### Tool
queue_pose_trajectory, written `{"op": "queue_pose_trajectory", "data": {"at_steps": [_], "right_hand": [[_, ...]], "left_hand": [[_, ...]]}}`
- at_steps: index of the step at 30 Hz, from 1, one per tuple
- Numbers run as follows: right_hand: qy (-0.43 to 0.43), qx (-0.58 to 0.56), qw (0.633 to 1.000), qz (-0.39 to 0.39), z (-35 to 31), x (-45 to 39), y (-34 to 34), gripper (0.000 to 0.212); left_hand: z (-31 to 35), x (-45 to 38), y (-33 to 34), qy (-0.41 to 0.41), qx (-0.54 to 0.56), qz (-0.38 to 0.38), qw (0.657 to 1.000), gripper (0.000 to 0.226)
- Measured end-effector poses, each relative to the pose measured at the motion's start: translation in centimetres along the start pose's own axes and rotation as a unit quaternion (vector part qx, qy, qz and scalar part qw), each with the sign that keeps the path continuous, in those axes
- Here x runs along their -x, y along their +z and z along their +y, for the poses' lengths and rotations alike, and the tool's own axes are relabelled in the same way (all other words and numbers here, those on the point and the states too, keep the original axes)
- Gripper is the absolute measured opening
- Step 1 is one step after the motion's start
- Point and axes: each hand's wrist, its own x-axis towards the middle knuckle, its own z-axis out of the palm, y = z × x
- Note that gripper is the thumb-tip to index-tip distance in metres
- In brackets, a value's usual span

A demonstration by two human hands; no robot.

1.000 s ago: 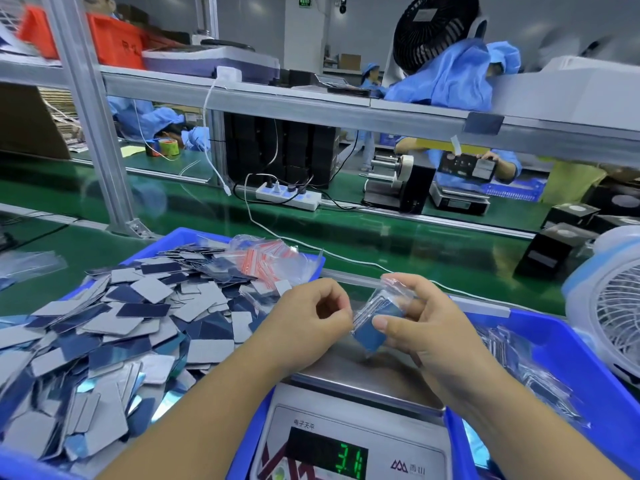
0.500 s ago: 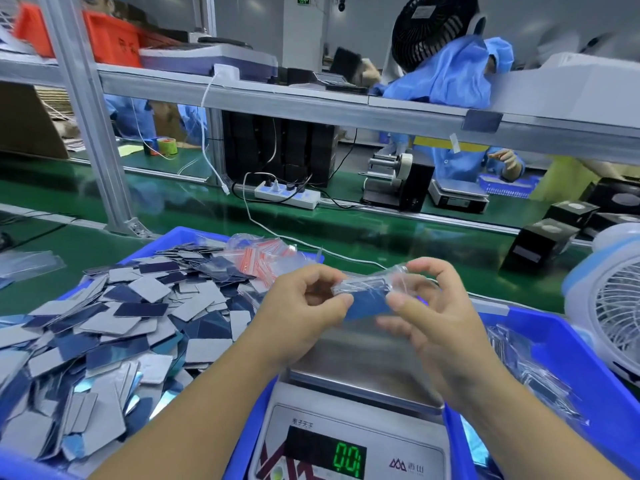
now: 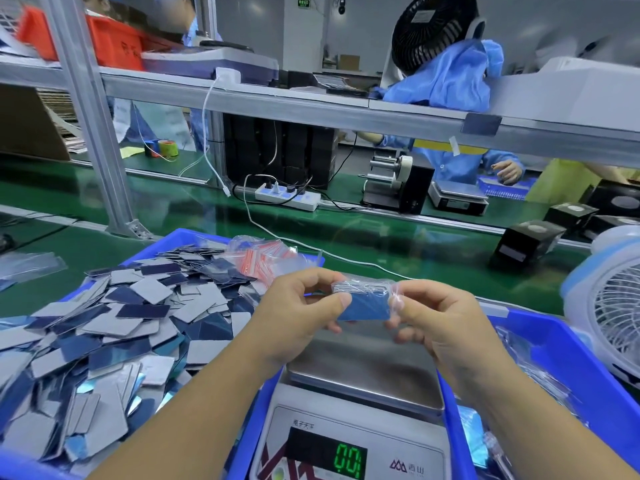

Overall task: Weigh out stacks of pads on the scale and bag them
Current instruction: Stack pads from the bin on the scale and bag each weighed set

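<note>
I was looking at a factory packing line: green conveyor belt, aluminium shelf frame, blue parts bins, workers in blue smocks opposite.

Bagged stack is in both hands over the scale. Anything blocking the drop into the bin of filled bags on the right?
Nothing visible. The left hand and right hand pinch the bagged stack above the scale's bare pan. The blue bin lies just right, with only its low near wall between.
</note>
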Motion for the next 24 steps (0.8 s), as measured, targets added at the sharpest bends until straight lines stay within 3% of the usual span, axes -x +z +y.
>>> {"op": "queue_pose_trajectory", "data": {"at_steps": [4,12,19,24], "right_hand": [[0.011,0.007,1.0,0.009,-0.2,-0.1,0.1,0.021],[0.022,0.065,0.998,-0.011,-0.7,0.2,0.2,0.039],[0.02,0.021,1.0,-0.012,-0.1,0.2,0.7,0.012],[0.004,0.082,0.997,0.001,0.6,0.0,0.5,0.018]], "left_hand": [[0.0,0.0,0.1,-0.001,0.009,-0.007,1.0,0.021],[-0.4,-0.2,-0.1,-0.003,-0.008,0.001,1.0,0.02],[-0.8,-0.2,0.0,-0.049,-0.015,-0.034,0.998,0.018],[-0.7,-0.2,0.2,-0.025,-0.02,0.001,0.999,0.027]]}}
